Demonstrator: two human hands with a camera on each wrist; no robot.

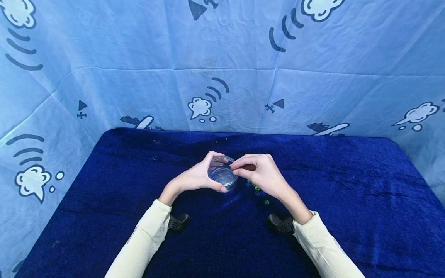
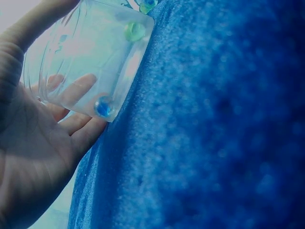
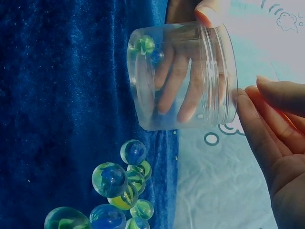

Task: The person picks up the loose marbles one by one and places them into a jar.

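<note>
My left hand (image 1: 198, 175) grips a clear plastic jar (image 1: 223, 178) round its side, thumb near and fingers behind. The jar has no lid on, and its base is close over the blue cloth. Low inside it lie a green marble (image 2: 135, 31) and a blue marble (image 2: 103, 106). At the jar's mouth is my right hand (image 1: 264, 173), fingers gently bent, fingertips right at the rim. Its thumb (image 3: 276, 93) stands a little apart from the forefinger, and no marble shows between them. Several loose glass marbles (image 3: 110, 180), blue, green and yellow, lie clustered below the right hand.
A dark blue plush cloth (image 1: 222, 239) covers the table. Behind it hangs a light blue printed backdrop (image 1: 222, 50). Black wrist mounts (image 1: 179, 222) sit at both cuffs, with cream sleeves (image 1: 144, 239) on the forearms.
</note>
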